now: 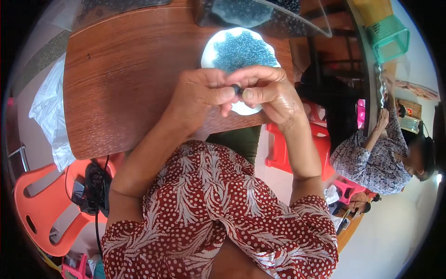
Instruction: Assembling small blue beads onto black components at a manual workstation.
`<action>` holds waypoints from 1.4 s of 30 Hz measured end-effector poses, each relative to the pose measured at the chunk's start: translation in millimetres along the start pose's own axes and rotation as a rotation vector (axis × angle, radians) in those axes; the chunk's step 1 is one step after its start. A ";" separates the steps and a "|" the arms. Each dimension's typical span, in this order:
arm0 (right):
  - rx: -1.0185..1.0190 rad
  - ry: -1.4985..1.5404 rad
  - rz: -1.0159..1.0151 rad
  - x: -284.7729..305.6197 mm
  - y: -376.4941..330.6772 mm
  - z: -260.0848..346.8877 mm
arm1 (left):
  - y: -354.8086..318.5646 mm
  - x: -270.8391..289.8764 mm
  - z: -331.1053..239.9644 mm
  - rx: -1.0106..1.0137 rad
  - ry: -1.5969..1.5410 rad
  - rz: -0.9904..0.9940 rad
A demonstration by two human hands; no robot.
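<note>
So the biggest thing here is a reddish-brown wooden table (pixel 125 79), filling most of the space from 10 to 12 o'clock. Out at 3 o'clock there's a co-worker (pixel 367 160) in a black-and-white patterned top, both arms up at another table edge. An orange chair (pixel 51 200) sits at 8 o'clock with black cables piled on it, and a clear plastic bin (pixel 297 23) with dark stuff inside is near 1 o'clock. Red stool (pixel 278 144) at 3 o'clock, closer in than the co-worker. White plate (pixel 207 56) at 12 o'clock, with a heap of tiny shiny blue-grey bits on it. Now the hands: left (pixel 200 93) and right (pixel 274 95) are up close together in front of the plate, thumbs and fingers of both pinched on 1 small dark piece (pixel 237 88). That piece is just past 12 o'clock, between the 2 thumb tips.
</note>
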State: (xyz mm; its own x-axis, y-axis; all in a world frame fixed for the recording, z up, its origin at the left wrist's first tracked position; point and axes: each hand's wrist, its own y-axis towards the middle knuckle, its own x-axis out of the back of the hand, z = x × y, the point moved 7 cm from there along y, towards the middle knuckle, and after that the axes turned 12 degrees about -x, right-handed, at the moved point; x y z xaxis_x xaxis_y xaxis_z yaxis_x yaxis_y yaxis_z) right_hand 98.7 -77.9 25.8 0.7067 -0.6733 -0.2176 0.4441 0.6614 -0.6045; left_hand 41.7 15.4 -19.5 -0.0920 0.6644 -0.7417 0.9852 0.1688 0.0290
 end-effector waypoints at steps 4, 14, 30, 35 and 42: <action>0.011 -0.067 -0.032 -0.7 2.1 1.7 | -2.6 0.6 -3.3 0.050 0.057 -0.015; 0.143 -0.137 -0.060 -19.6 -9.3 -6.1 | -20.9 2.3 4.2 0.107 0.025 -0.013; 0.817 -1.090 -0.622 8.2 8.0 53.9 | 50.4 13.5 -209.0 -0.753 1.040 -0.249; 0.909 -1.326 -0.604 -33.1 41.9 52.5 | 92.2 53.1 -284.8 -0.776 1.441 -0.247; 0.787 -1.533 -0.483 -28.2 53.9 43.5 | 128.2 49.8 -264.4 -0.806 1.989 -0.223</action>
State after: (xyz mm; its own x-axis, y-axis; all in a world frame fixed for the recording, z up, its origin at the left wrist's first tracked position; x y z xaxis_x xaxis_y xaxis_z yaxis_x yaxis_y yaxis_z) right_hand 126.7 -8.9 32.7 0.0735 -0.2607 0.9626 0.5536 0.8135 0.1781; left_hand 125.2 262.7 124.4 -0.6833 0.1865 0.7059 0.7301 0.1653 0.6631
